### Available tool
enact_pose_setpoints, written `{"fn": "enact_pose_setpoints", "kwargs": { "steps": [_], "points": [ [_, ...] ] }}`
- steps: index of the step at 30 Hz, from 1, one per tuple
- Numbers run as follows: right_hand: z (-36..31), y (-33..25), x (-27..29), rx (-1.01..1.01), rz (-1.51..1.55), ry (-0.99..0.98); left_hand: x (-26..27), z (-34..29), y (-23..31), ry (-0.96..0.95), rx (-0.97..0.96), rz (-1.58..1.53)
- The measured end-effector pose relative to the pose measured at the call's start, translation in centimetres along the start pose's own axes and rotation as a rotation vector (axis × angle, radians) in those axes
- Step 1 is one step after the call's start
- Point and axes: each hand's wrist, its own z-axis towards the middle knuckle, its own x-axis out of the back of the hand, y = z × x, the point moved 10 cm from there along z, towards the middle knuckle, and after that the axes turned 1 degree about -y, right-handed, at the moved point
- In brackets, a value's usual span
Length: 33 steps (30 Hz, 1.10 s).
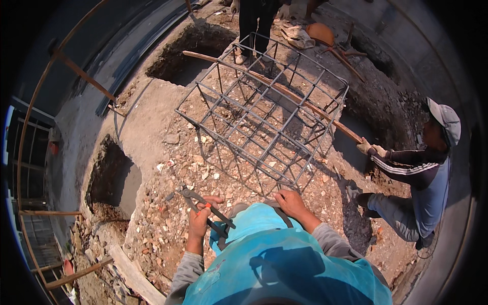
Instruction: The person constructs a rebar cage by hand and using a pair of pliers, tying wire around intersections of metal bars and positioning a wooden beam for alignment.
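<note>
My left hand (200, 219) grips a pair of dark long-handled pliers (189, 194). The jaws point away from me to the upper left, and the handles stand apart. By the near corner of a rebar cage (277, 134) is my right hand (294, 204). Its fingers are curled in; anything between them is hidden, and I cannot tell whether it touches the cage. The cage is a boxy grid of tied steel bars resting over the rubble in front of me. A long wooden pole (292, 95) runs diagonally through or across it.
At the right, a person in a cap (441, 122) holds the pole's near end with gloved hands. Another person's legs (254, 25) stand at the cage's far side. Dug pits (114, 178) lie left, far left and right. An orange hard hat (320, 34) sits behind, near tools.
</note>
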Motion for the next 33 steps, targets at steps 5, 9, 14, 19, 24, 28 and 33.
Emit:
{"fn": "enact_pose_setpoints", "kwargs": {
  "steps": [5,9,14,19,24,28,33],
  "points": [
    [0.6,5.8,5.1,-0.255,0.082,0.226,8.5,-0.7,0.2,0.254,-0.098,-0.325],
    [1.2,6.2,7.9,-0.264,0.228,0.343,13.7,-1.3,-0.8,0.450,-0.117,-0.594],
    [3.3,0.9,5.8,-0.059,0.380,0.297,13.1,-0.7,-1.7,0.515,-0.129,-0.807],
    [4.5,-8.3,0.3,0.130,0.341,0.068,9.5,0.9,-3.5,0.400,-0.074,-0.891],
    [4.4,-12.4,-4.5,0.096,0.382,-0.303,1.7,2.1,-5.1,0.216,0.111,-0.894],
    [3.6,-16.0,-8.8,0.215,0.338,-0.535,0.5,1.3,-6.1,0.205,0.154,-0.958],
    [3.5,-15.7,-10.2,0.186,0.221,-0.540,4.2,-0.8,-8.1,0.515,0.234,-1.045]
  ]
}}
